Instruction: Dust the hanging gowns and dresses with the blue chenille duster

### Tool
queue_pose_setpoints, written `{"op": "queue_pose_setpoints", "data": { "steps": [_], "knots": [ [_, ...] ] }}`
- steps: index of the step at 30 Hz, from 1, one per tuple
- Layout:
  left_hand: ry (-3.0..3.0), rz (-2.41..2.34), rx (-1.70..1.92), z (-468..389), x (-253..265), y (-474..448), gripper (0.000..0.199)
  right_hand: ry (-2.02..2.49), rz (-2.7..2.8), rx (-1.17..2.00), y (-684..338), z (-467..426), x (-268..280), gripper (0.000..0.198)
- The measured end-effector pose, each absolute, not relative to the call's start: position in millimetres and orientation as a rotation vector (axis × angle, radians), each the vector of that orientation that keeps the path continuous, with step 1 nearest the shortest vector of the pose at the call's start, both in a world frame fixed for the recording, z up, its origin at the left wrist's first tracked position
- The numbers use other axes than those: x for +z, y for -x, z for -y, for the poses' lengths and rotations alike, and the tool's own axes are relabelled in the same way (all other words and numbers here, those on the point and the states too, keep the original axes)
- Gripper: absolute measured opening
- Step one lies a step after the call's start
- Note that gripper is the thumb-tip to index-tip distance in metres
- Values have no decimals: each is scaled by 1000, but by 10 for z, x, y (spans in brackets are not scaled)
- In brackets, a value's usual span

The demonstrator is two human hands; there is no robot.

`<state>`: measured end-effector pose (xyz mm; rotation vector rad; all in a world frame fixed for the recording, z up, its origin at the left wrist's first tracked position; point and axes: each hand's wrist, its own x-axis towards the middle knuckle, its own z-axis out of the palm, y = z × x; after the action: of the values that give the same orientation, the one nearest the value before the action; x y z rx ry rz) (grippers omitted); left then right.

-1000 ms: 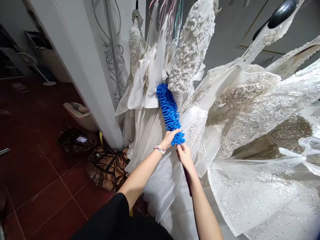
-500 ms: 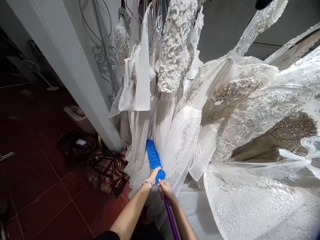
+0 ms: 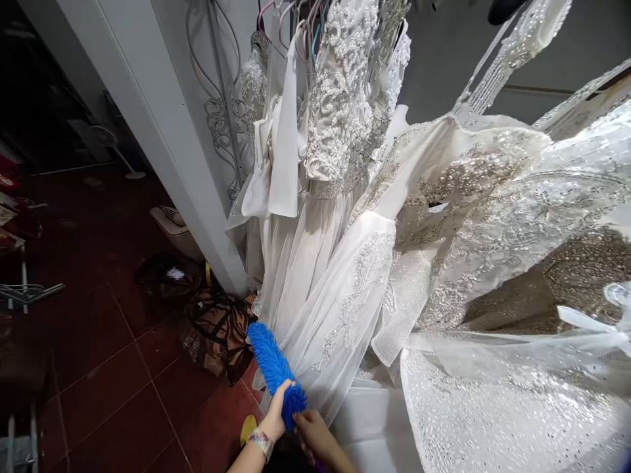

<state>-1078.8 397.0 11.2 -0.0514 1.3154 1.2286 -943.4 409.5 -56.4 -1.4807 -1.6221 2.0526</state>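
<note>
A fluffy blue duster (image 3: 272,360) points up and to the left, in front of the hem of the white dresses. My left hand (image 3: 277,408), with a bracelet at the wrist, is closed around the lower part of its blue head. Just below and to the right, my right hand (image 3: 313,430) is closed at the base of the duster, where the purple handle begins. Most of the handle is hidden by my hand and forearm. Right behind the duster hangs a white tulle skirt (image 3: 300,295), apart from the blue tip as far as I can see.
Beaded white gowns (image 3: 340,98) hang from hangers above. A sparkling gown (image 3: 493,263) spreads across the right side. A white post (image 3: 172,151) stands at left. Brown bags (image 3: 221,335) lie on the red tiled floor (image 3: 113,407). A yellow object (image 3: 248,428) is near my left wrist.
Both hands and the duster have moved down and to the left, drawing the blue head out from between the skirts. The view has shifted slightly.
</note>
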Motion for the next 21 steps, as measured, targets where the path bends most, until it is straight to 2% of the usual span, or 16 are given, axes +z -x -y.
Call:
{"op": "queue_pose_setpoints", "data": {
  "steps": [3,5,10,13,15,17,21],
  "knots": [
    [143,-1303,1415,-4114,472,10884,44,1244,1848,1644,9499,-4247,65,41],
    [17,-1276,1552,-4329,924,10991,39,1098,1938,1477,9548,-4453,635,32],
    [-728,-960,1710,-5133,2521,11247,37,948,1943,849,9651,-5120,2196,28],
    [-938,-793,1785,-5686,3352,11283,37,891,1831,585,9768,-5551,2870,26],
    [-964,-734,1830,-6008,3662,11266,35,879,1758,595,9870,-5822,3073,27],
    [-938,-736,1816,-6245,3720,11246,28,886,1712,727,9963,-6039,3055,29],
    [-894,-878,1725,-6392,3202,11253,10,950,1675,922,10038,-6192,2516,34]
  ]
}}
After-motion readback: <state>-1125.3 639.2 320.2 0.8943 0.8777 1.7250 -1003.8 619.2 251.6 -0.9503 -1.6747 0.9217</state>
